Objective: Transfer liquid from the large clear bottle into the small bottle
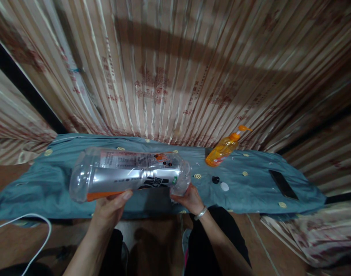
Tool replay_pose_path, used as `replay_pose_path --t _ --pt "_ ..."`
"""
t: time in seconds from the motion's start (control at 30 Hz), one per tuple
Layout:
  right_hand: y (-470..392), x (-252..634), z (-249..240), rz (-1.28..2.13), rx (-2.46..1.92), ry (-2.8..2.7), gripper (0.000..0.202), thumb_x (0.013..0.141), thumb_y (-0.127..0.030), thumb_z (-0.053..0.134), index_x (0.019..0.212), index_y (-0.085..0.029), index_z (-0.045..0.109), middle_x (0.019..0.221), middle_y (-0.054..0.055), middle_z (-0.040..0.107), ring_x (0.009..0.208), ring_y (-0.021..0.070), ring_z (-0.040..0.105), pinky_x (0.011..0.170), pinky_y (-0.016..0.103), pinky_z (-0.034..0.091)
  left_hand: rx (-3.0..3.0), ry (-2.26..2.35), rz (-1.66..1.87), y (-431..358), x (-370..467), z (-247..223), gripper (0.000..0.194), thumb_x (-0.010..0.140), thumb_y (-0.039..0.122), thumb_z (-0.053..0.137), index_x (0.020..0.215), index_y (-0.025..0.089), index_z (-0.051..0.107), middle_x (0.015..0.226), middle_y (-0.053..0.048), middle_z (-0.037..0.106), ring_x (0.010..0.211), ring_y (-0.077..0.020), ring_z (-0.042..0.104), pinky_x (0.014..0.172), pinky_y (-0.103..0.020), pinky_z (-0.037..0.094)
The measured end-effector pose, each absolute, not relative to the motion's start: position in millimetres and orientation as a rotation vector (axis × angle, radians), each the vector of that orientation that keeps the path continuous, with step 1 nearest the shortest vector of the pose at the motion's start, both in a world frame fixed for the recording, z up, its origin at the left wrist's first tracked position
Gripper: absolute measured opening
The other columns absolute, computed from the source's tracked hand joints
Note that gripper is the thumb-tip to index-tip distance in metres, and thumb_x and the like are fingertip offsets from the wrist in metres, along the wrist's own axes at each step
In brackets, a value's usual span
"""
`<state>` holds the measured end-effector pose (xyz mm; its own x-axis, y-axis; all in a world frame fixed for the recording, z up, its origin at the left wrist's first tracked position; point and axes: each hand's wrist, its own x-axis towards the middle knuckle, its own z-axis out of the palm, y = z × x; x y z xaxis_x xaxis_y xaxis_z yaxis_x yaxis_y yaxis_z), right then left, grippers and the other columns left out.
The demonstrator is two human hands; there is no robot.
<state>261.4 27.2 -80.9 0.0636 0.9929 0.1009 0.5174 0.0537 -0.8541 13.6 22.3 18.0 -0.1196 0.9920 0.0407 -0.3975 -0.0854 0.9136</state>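
Two bare hands are clamped on one large clear plastic bottle (129,172), held on its side above a teal cloth (244,195) patterned with small yellow motifs. The left hand (113,203) supports the body near the base, its thumb along the near side; the right hand (191,199), with a silvery bracelet (200,213) at its wrist, grips the narrower end, where the transparent plastic looks rumpled and glossy. Around the ridged, rounded body runs a shiny silver label (106,180) with black lettering and an orange edge; I cannot tell what, if anything, is inside.

To the right, a see-through pump bottle (221,151) holds orange liquid beneath an orange pump head (235,135). Near it lie a small round black cap (215,179) and a flat white disc (224,186), just beside each other. Farther right rests a flat, dark smartphone (283,184). Behind hangs a pleated beige curtain (169,76) printed with reddish flowers.
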Motion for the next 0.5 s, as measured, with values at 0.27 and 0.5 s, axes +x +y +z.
replay_pose_path --t 0.27,0.5 --pt "26.7 261.8 -81.9 0.734 -1.585 -1.57 0.061 0.061 -0.03 0.081 0.115 -0.019 0.056 0.099 0.007 0.074 0.087 0.0262 0.072 0.079 0.036 0.057 0.881 0.949 1.501 21.2 12.6 19.1 0.047 0.057 0.036 0.085 0.101 0.023 0.072 0.084 -0.004 0.077 0.091 -0.0303 0.071 0.088 -0.045 0.054" --pt "26.4 261.6 -79.5 0.787 -1.553 -1.566 0.061 0.061 -0.028 0.08 0.115 -0.018 0.055 0.1 0.007 0.074 0.088 0.0259 0.071 0.08 0.036 0.056 0.884 0.923 1.48 24.1 11.4 18.9 0.047 0.059 0.039 0.085 0.101 0.023 0.071 0.086 -0.005 0.077 0.097 -0.0317 0.07 0.091 -0.046 0.053"
